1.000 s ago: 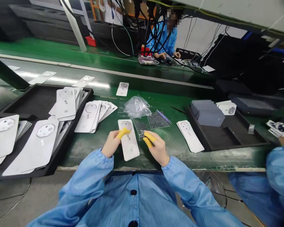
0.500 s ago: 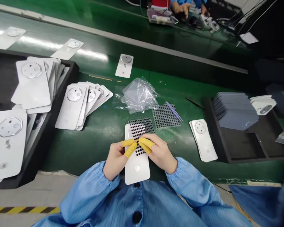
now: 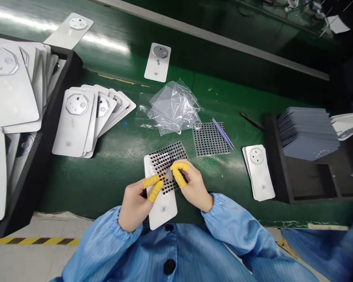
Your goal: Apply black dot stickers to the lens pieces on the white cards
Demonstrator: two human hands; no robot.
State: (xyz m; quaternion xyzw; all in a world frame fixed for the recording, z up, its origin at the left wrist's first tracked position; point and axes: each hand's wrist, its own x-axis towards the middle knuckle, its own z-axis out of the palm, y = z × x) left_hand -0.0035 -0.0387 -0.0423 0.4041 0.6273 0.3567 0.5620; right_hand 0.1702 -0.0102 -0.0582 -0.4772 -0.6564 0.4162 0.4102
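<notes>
Yellow finger cots cover the thumb and index finger of both hands. My left hand [image 3: 139, 200] pinches the left edge of a clear sheet of black dots [image 3: 169, 150], which lies across a white panel [image 3: 164, 220]. Just right of it, over the sheet, my right hand [image 3: 194, 183] is closed in a pinch; whatever sits between its fingertips is too small to make out. A second sheet of black dots [image 3: 207, 140] lies farther right, with purple tweezers [image 3: 222, 133] resting on it. Crumpled clear plastic bags [image 3: 175, 107] are behind the hands.
White panels with octagonal rings [image 3: 73, 127] fan out at left, beside a black tray [image 3: 26, 192] of more panels. Several white panels [image 3: 260, 172] lie at right near another black tray [image 3: 308, 192] holding grey plates [image 3: 308, 135]. One panel [image 3: 158, 64] lies farther back.
My right hand has drawn apart from my left, off to the right. The left hand, sheet and panel sit slightly more to the left, and the view has tilted down.
</notes>
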